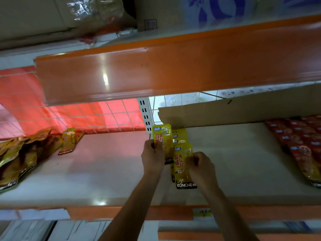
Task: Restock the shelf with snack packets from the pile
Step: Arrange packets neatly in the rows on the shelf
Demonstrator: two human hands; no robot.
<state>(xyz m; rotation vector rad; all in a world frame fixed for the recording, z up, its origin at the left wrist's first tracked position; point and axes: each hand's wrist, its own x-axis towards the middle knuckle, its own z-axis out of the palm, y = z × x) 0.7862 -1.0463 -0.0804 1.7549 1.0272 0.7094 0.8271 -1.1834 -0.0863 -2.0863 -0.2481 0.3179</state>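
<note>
While both hands reach over the pale shelf board (104, 171), I see each one holding a yellow foil snack packet at mid-shelf.
At far left lies a heap of gold-brown packets (20, 153), with a slim yellow pouch (68, 141) propped beside it. The left hand (152, 157) pinches the left yellow packet (163, 140) by its side edge. Just beside it, the right hand (202, 166) curls its fingers round the right yellow packet (183, 164). A brown cardboard sheet (243, 110) stands behind, and red packets (302, 141) lie at far right.

Three yellow snack pkts (180, 153) overlap at mid shelf (104, 171), fronts facing cam.
</note>
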